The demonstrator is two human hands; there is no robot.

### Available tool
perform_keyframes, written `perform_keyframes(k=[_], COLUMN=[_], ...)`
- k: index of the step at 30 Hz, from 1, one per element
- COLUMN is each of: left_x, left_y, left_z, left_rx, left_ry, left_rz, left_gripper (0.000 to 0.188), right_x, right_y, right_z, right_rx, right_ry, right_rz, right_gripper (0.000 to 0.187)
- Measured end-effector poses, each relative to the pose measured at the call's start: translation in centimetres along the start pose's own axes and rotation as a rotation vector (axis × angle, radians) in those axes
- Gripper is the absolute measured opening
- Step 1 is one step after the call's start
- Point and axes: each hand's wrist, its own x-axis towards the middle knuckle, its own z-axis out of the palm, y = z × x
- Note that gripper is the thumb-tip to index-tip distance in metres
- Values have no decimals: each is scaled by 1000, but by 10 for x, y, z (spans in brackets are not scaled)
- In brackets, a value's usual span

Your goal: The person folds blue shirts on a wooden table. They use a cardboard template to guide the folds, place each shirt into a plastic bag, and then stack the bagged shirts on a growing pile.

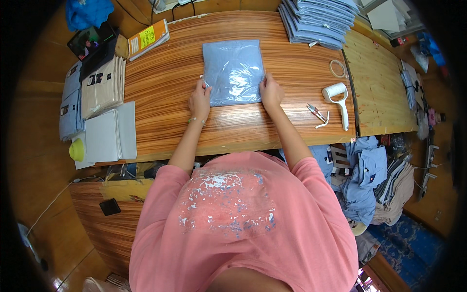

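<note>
A folded light-blue garment in a clear plastic bag lies flat on the wood-grain table. Its glossy film catches bright reflections. My left hand grips the bag's left edge near the lower corner, with the fingers closed on the film. At the opposite edge, my right hand pinches the bag between thumb and fingers. Right of that hand lie a lint roller with a white handle, small thread snips and a roll of tape.
Bagged blue garments form a tall stack at the back right. Along the left stand folded beige garments, white sheets, an orange notebook and a propped phone. Loose blue clothes heap below the table's right side.
</note>
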Motion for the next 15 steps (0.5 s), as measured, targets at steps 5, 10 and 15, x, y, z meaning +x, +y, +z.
perform_keyframes(k=[5, 10, 15], left_x=[0, -5, 4], left_y=[0, -3, -26], left_z=[0, 0, -4], left_rx=[179, 541, 252], left_ry=[-55, -3, -124], left_rz=[6, 49, 40], left_gripper=[35, 43, 50], right_x=[-6, -11, -11], right_y=[4, 13, 36], right_z=[7, 9, 15], right_rx=[-26, -248, -8], right_ry=[57, 104, 80], right_rz=[-155, -191, -188], right_gripper=[25, 39, 43])
